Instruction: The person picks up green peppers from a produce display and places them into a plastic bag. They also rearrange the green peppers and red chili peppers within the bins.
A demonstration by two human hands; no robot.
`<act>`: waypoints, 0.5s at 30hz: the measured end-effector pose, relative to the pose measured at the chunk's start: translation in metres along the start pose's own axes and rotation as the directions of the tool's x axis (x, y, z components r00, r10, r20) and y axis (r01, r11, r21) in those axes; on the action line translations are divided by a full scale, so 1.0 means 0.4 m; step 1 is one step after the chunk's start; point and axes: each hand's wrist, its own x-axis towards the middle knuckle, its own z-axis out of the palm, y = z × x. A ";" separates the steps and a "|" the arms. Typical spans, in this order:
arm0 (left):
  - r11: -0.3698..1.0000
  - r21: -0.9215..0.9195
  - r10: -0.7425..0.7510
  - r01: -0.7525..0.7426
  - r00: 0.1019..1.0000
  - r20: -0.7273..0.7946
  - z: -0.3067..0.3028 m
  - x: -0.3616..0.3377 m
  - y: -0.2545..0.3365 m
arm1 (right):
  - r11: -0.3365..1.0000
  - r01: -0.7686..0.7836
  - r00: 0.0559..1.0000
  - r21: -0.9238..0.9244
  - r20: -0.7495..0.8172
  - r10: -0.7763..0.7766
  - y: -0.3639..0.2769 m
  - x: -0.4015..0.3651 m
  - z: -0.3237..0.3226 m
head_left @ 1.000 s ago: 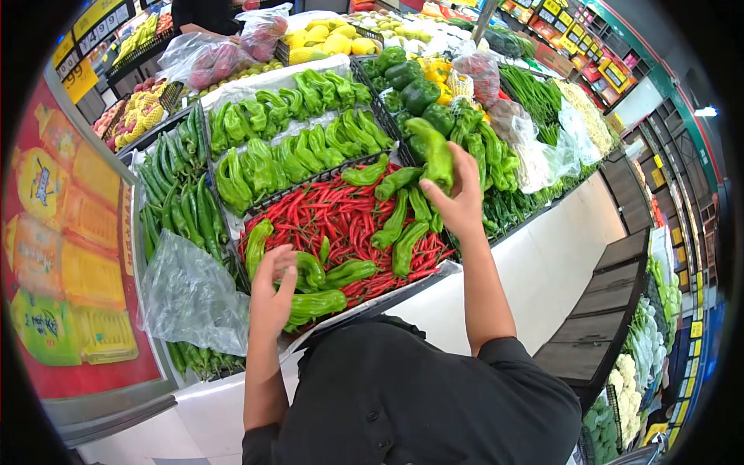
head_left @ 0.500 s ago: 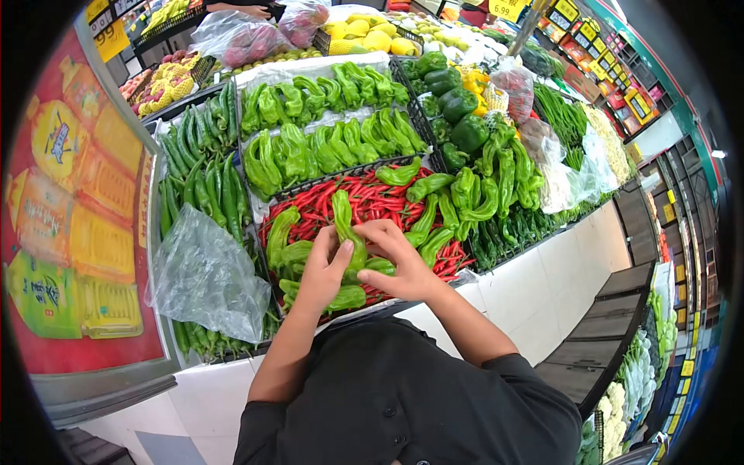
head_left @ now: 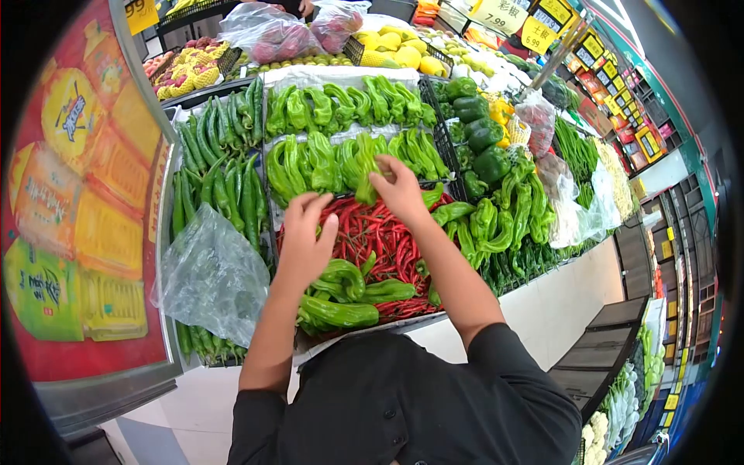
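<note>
My right hand (head_left: 397, 190) pinches a light green pepper (head_left: 366, 167) at the front of the second row of green peppers (head_left: 310, 163). Over the left part of the red chilies (head_left: 364, 236), my left hand (head_left: 306, 240) hovers with its fingers apart and nothing gripped. A bit of green shows behind its fingers, too hidden to name. Several loose green peppers (head_left: 341, 311) lie on the chilies nearest my body. More light green peppers (head_left: 496, 225) are heaped to the right of the chilies.
Long dark green peppers (head_left: 205, 194) fill the left crate, partly under a clear plastic bag (head_left: 213, 271). Bell peppers (head_left: 484, 136) stand to the right behind a black crate wall (head_left: 442, 132). A poster panel (head_left: 85, 194) borders the left. A person's hand (head_left: 306, 8) shows at the far back.
My right hand has moved forward with a green pepper, from above the chilies to the second row. My left hand has let go and drawn slightly left. The view has shifted a little.
</note>
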 end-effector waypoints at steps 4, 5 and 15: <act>0.970 0.241 -0.013 0.021 0.999 -0.035 -0.003 0.116 -0.089 | 0.990 -0.007 1.000 -0.139 0.001 0.007 0.074 0.165 0.066; 0.967 0.254 0.000 0.007 1.000 -0.028 0.003 0.137 -0.116 | 0.986 0.016 1.000 -0.163 0.002 -0.016 0.114 0.195 0.096; 0.953 0.301 -0.014 -0.024 0.992 0.122 0.076 0.175 -0.180 | 0.851 0.189 0.967 -0.489 0.245 -0.074 0.148 0.199 0.152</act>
